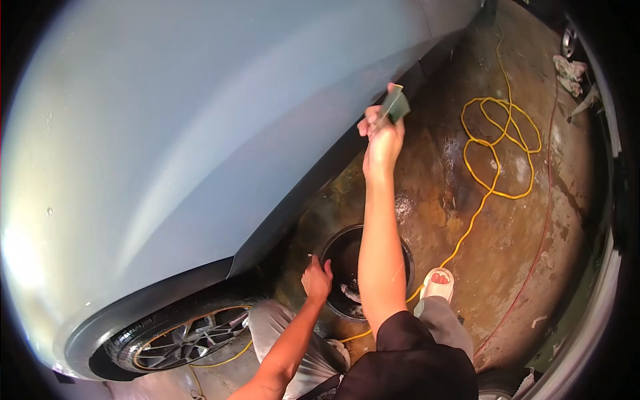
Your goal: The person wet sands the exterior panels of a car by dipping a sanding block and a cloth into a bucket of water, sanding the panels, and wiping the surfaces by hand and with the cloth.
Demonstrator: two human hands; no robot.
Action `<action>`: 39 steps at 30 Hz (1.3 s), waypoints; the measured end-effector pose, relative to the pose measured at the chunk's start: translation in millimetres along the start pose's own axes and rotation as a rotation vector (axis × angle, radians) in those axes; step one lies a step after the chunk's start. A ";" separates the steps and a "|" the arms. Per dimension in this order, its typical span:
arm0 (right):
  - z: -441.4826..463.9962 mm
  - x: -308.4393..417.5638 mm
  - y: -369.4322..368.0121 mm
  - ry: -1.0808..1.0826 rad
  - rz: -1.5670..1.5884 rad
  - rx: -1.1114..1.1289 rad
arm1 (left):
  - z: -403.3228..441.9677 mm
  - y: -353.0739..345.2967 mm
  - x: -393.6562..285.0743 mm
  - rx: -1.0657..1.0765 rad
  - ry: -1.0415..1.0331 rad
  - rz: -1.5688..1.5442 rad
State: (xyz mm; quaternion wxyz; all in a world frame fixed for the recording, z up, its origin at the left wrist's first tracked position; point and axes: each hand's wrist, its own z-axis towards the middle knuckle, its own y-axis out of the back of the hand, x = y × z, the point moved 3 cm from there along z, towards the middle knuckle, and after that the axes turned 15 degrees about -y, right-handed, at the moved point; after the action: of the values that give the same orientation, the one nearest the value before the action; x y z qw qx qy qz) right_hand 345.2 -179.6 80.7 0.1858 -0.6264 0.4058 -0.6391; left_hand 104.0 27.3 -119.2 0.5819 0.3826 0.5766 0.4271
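My right hand (383, 139) is stretched forward beside the lower edge of a grey-blue car body (220, 127). Between its fingers is a dark green, thin sheet of sandpaper (396, 105), slightly blurred. My left hand (317, 279) is lower down, near the left rim of a black bucket (327, 250). Its thumb and forefinger are apart, and nothing shows in it; the other fingers are partly curled. My right forearm covers part of the bucket, whose dark inside holds something pale that I cannot make out.
A car wheel (193, 340) with dark spokes is at the lower left. A yellow hose (477, 220) lies looped on the wet, stained floor (427, 193) at the right. Farther right runs a thin red line (543, 233). A crumpled cloth (569, 73) lies at the upper right.
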 end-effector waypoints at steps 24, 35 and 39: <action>-192.5 -82.5 -71.4 0.617 -1.019 0.486 | -7.3 -30.2 24.4 0.071 0.030 -0.013; -128.0 -22.7 127.7 -0.261 -2.040 0.547 | 2.3 -4.8 4.3 0.000 0.026 -0.234; -178.0 -51.4 176.5 -0.877 -2.186 1.191 | 0.9 -2.8 5.0 0.061 0.071 -0.282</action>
State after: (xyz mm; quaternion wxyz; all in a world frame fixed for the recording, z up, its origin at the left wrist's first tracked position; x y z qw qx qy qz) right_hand 135.5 -196.5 -65.1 -0.0621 -0.6058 -0.7407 -0.2839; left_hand 104.9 31.1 -123.5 0.6033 0.3001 0.6577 0.3367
